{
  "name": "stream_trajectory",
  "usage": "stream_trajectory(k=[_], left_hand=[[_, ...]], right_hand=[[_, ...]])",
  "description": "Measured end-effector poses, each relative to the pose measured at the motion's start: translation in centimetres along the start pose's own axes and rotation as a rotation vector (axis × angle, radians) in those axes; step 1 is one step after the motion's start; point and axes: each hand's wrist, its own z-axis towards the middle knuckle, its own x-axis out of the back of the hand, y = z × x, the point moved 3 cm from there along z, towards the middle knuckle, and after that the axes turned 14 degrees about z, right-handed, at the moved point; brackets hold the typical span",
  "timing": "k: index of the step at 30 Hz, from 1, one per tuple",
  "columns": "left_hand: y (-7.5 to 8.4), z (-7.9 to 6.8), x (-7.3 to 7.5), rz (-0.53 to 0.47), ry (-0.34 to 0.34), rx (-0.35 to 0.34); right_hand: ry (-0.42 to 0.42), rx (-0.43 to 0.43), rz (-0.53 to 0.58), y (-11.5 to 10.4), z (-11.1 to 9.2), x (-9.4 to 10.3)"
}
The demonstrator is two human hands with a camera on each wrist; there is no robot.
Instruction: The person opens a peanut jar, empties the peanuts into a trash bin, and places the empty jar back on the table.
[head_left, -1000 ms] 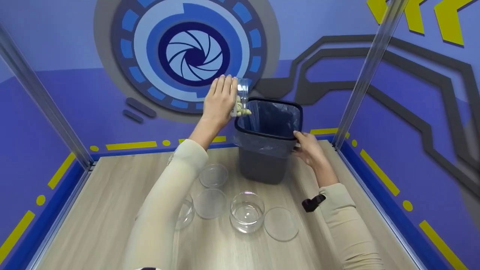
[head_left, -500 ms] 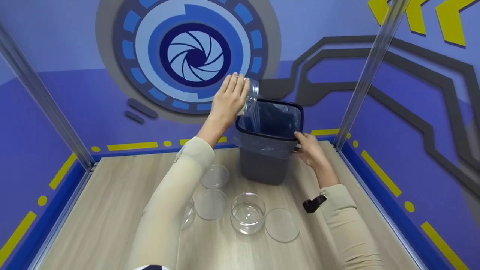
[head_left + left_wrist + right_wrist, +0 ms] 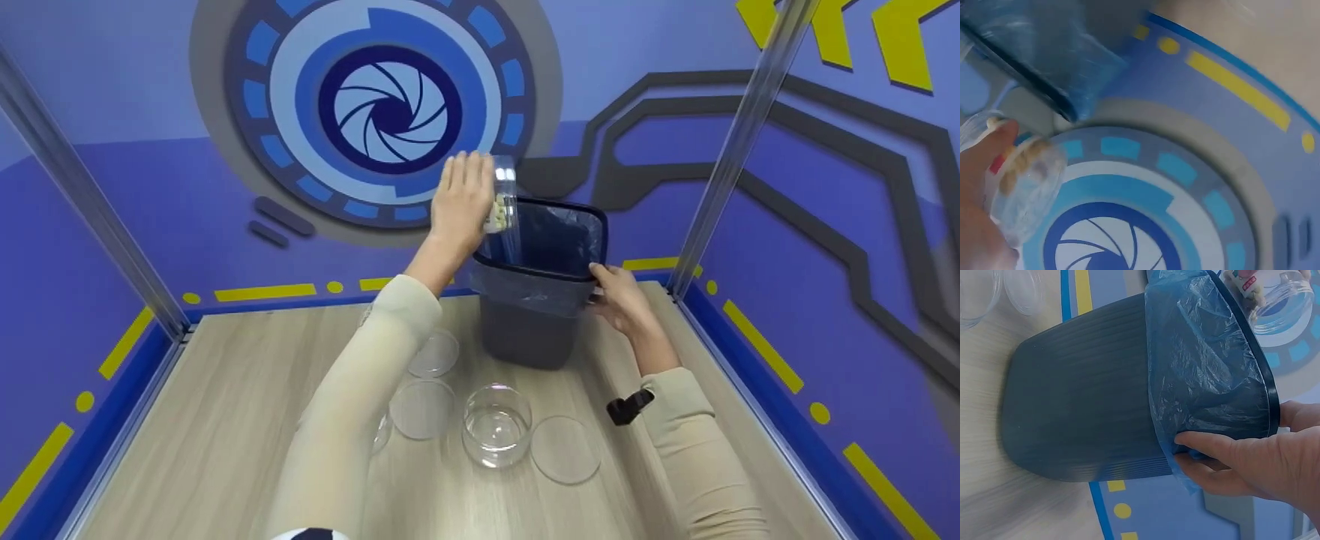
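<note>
My left hand (image 3: 461, 199) grips a clear jar (image 3: 505, 176), tipped on its side over the left part of a dark grey trash bin (image 3: 525, 330). Pale, nut-like pieces (image 3: 499, 216) lie along the jar's lower side. In the right wrist view the jar (image 3: 1286, 312) has its mouth toward the bin, and a small red-and-white label (image 3: 1248, 283) shows. A thin plastic liner (image 3: 1202, 354) folds over the bin's rim. My right hand (image 3: 619, 300) holds that rim at the right, thumb on top and fingers against the outside of the liner.
On the wooden table (image 3: 240, 390) stands a clear glass jar (image 3: 496, 427). A clear round lid (image 3: 565, 450) lies to its right, and two more clear discs sit to its left. My left sleeve partly covers another clear container (image 3: 381, 433). A printed wall (image 3: 637, 45) rises close behind the bin.
My left hand has moved right with the jar, farther over the bin's opening. The jar turned briefly and is side-on again, pieces still inside. My right hand stays on the rim.
</note>
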Motion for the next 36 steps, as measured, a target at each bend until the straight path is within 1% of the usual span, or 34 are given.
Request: stream_trajectory(k=[1,2,3,5,9,12,13,15,18,20,22,25,28,30,33,36], left_hand=[[0.03,0.03,0.05,-0.01,-0.009,0.003],[0.08,0.09,0.08,0.0,-0.001,-0.007],[0.14,0.15,0.13,0.017,0.014,-0.026],[0.19,0.23,0.23,0.039,0.067,-0.053],[-0.08,0.16,0.44,0.019,0.149,-0.05],[-0.27,-0.02,0.48,-0.016,0.171,-0.041],[-0.28,-0.05,0.44,-0.009,0.187,-0.042],[-0.21,-0.06,0.46,0.035,0.221,-0.061],[-0.16,-0.18,0.43,0.071,0.25,-0.06],[-0.1,-0.21,0.39,0.091,0.25,-0.063],[-0.11,-0.3,0.32,0.079,0.243,-0.051],[0.01,-0.33,0.32,0.093,0.237,-0.071],[0.07,-0.4,0.36,0.058,0.226,-0.069],[0.16,-0.39,0.37,0.061,0.22,-0.073],[0.34,-0.43,0.26,0.071,0.232,-0.069],[0.66,-0.52,0.18,0.119,0.268,-0.092]], right_hand=[[0.0,0.002,-0.001,-0.07,-0.03,0.01],[0.0,0.006,0.0,-0.14,-0.04,0.02],[0.0,0.009,0.002,-0.2,-0.04,0.02],[-0.003,0.011,0.001,-0.27,-0.03,-0.01],[-0.008,0.013,0.001,-0.29,0.06,-0.06],[-0.013,0.013,0.0,-0.22,0.09,-0.08],[-0.014,0.016,-0.002,-0.22,0.08,-0.08],[-0.014,0.018,-0.005,-0.2,0.13,-0.03],[-0.01,0.019,-0.011,-0.14,0.26,0.02],[-0.005,0.016,-0.011,-0.1,0.31,0.04],[-0.003,0.011,-0.014,-0.06,0.3,0.03],[-0.004,0.006,-0.01,-0.02,0.18,0.01],[-0.012,0.006,-0.008,0.01,0.09,-0.03],[-0.017,0.007,0.0,0.01,0.08,-0.04],[-0.017,0.007,0.004,-0.02,0.06,-0.02],[-0.016,0.008,0.007,-0.06,0.02,0.04]])
